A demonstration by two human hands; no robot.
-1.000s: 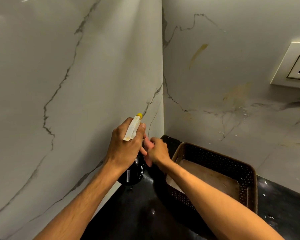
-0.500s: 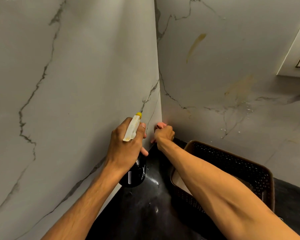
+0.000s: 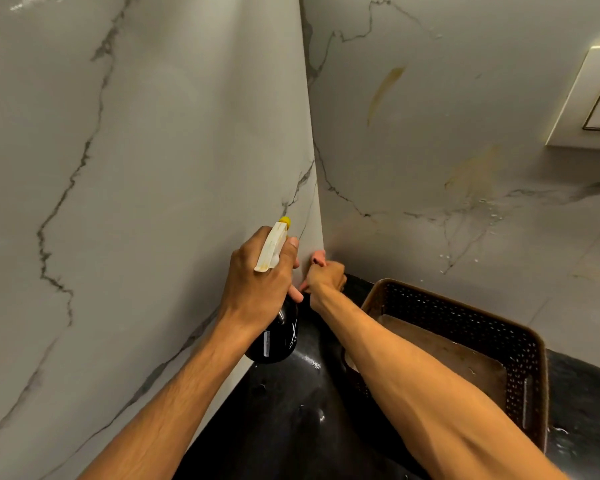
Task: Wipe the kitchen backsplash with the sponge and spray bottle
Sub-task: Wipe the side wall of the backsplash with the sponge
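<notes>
Wiping step in hand. Right hand curled round the pink sponge, pressed low into the corner of the backsplash, just above the black table. Left hand wrapped round the neck of the spray bottle, nozzle toward the left panel, close beside the right hand. Finger on trigger or not: cannot tell. Yellowish streak and paler smear on the right panel — well apart from the sponge, apparently unwiped. Brown basket near that panel. Next, likely: sponge up and rightward to the stains — firm pressure, perhaps fresh spray first.
</notes>
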